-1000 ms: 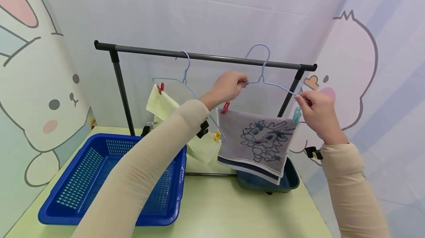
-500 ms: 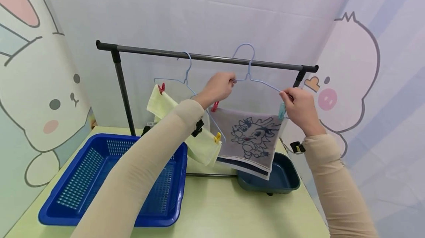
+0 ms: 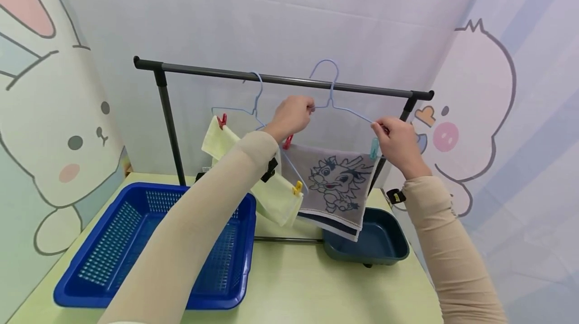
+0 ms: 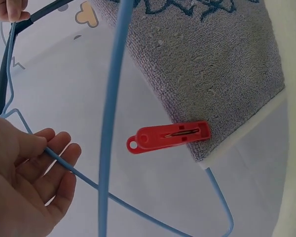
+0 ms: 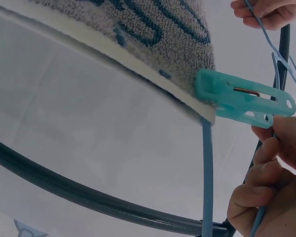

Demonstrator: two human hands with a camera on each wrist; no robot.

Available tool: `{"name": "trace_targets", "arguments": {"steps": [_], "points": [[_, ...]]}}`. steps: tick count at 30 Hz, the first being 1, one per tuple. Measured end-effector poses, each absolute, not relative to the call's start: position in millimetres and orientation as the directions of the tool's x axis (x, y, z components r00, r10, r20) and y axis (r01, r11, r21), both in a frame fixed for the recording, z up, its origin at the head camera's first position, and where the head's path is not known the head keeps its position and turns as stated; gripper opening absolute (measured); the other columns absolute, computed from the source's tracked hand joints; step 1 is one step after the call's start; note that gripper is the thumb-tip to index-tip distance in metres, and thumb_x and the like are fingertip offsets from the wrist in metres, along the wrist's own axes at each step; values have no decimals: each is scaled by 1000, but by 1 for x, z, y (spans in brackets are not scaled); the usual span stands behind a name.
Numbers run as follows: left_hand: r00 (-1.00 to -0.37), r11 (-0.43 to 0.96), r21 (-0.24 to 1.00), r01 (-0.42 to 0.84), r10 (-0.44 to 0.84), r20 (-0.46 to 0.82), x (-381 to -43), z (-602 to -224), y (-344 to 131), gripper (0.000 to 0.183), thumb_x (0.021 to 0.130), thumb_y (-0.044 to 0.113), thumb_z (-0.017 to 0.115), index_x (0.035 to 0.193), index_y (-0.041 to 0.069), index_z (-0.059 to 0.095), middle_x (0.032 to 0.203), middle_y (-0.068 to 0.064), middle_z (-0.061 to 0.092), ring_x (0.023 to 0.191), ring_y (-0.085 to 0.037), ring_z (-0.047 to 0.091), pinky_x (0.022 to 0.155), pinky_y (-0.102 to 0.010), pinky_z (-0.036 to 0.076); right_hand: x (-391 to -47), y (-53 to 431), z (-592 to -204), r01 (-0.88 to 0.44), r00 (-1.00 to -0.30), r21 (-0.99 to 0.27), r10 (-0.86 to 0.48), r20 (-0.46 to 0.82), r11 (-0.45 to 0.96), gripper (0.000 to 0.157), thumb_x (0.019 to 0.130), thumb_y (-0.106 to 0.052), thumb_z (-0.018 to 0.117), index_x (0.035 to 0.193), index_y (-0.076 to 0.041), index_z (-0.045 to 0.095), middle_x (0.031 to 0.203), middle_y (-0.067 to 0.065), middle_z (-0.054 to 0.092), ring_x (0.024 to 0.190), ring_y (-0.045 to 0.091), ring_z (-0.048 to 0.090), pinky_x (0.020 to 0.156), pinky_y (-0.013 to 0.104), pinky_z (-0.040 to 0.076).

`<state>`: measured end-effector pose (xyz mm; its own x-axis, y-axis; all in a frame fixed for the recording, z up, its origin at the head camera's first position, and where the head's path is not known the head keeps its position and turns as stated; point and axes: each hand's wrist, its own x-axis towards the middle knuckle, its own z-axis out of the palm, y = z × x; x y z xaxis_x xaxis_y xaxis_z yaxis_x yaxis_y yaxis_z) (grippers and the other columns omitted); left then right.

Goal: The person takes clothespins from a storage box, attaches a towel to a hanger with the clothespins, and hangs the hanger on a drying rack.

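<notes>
A blue wire hanger (image 3: 348, 109) hangs with its hook over the black rack bar (image 3: 285, 80). My left hand (image 3: 291, 114) pinches the hanger's left shoulder between thumb and fingers, just below the hook. Farther out, my right hand (image 3: 398, 143) grips the right shoulder. From this hanger hangs a grey towel (image 3: 327, 188) with a cartoon dragon and a dark stripe. A red clothespin (image 4: 170, 136) clips one top corner, a teal clothespin (image 5: 241, 96) the other. The teal one sits right beside my right fingers.
To the left, a second blue hanger (image 3: 232, 109) carries a pale yellow towel (image 3: 276, 201) with a red clothespin (image 3: 222, 121) and a yellow clothespin (image 3: 297, 188). A blue plastic basket (image 3: 246, 243) stands on the table's left. A dark teal basin (image 3: 402, 248) stands behind the grey towel.
Both hands have moved left along the bar with the hanger and grey towel, now closer to the yellow towel. More of the basin shows at right.
</notes>
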<state>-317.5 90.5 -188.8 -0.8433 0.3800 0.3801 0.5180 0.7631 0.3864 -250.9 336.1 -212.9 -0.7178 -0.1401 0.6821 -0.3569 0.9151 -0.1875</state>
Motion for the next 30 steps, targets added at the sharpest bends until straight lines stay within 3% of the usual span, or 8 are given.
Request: {"name": "trace_targets", "arguments": {"steps": [11,30], "points": [[-858,768,401,499,375,350,-318,-192,85,18,87,8,46,90,16,62,94,4,58,79,-12,49,65,-26,40,-254,331,-218,-355,-749,-209,-143,647,911,29,92,-27,46,88,-5,63,74,7,56,59,20,45,54,34,35],[-883,808,364,464,391,258,-320,-204,85,27,89,9,46,110,17,61,113,2,57,104,-16,49,78,-29,42,-253,332,-234,-372,-753,-207,-164,637,905,27,91,-27,47,86,-6,63,71,6,55,56,19,42,53,34,34]]}}
